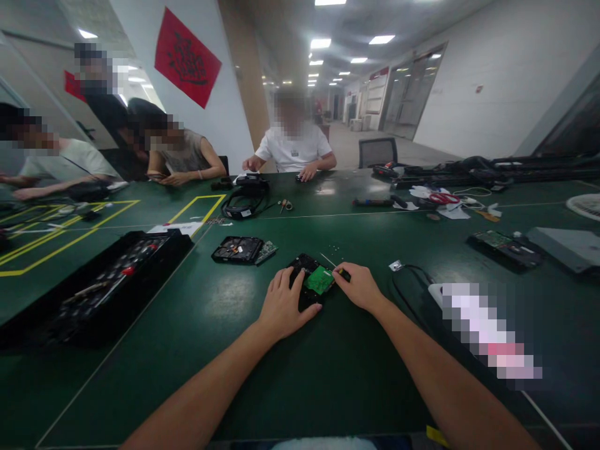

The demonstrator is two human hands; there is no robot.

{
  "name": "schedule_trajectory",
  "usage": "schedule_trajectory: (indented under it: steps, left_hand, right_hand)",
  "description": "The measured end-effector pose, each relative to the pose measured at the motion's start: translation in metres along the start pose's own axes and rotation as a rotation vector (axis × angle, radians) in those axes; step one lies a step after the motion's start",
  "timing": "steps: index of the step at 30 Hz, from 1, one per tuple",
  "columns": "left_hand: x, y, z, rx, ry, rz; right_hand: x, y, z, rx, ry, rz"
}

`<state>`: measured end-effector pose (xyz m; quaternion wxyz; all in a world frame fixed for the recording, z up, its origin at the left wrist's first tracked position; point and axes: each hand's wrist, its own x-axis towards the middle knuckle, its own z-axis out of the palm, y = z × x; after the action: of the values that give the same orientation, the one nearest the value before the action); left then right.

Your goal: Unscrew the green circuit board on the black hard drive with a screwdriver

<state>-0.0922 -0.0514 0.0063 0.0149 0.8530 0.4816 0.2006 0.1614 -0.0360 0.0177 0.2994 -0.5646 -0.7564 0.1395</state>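
A black hard drive (307,265) with a green circuit board (319,279) on top lies on the green table (262,375) in front of me. My left hand (284,304) rests on the drive's left side, fingers spread and wrapped over its edge, holding it down. My right hand (357,285) is closed in a pinch at the board's right edge, gripping a thin screwdriver (330,262) whose shaft points up and left. Tiny screws (335,248) lie just beyond the drive.
A second opened drive (238,249) lies further back. A black tool tray (107,275) stands at the left, a black cable (407,281) and a blurred box at the right. Several people sit across the table; more drives, tools and scissors (443,198) lie far right.
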Motion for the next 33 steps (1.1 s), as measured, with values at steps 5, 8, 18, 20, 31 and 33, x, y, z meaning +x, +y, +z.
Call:
schedule_trajectory:
  steps: [5,8,18,20,31,33]
  left_hand:
    - [-0.001,0.001,0.0,-0.011,0.005,-0.01]
    - [-0.002,0.002,-0.001,0.0,0.016,-0.051]
    - [-0.001,-0.008,0.005,-0.089,0.0,-0.043]
    - [0.0,-0.012,0.004,-0.132,-0.021,-0.019]
    - [0.004,-0.013,0.004,-0.22,0.014,0.074]
    - [0.003,-0.006,0.001,-0.22,0.039,0.129]
  right_hand:
    - [0.0,0.002,0.0,0.004,-0.001,0.017]
    - [0.0,0.002,0.0,0.003,0.003,0.025]
    - [0.001,0.002,0.002,-0.004,0.118,0.068]
    - [0.001,0.003,0.002,0.009,0.178,0.101]
    - [0.0,-0.009,0.002,0.127,0.345,0.058]
    - [-0.001,-0.018,0.001,0.185,0.356,0.033]
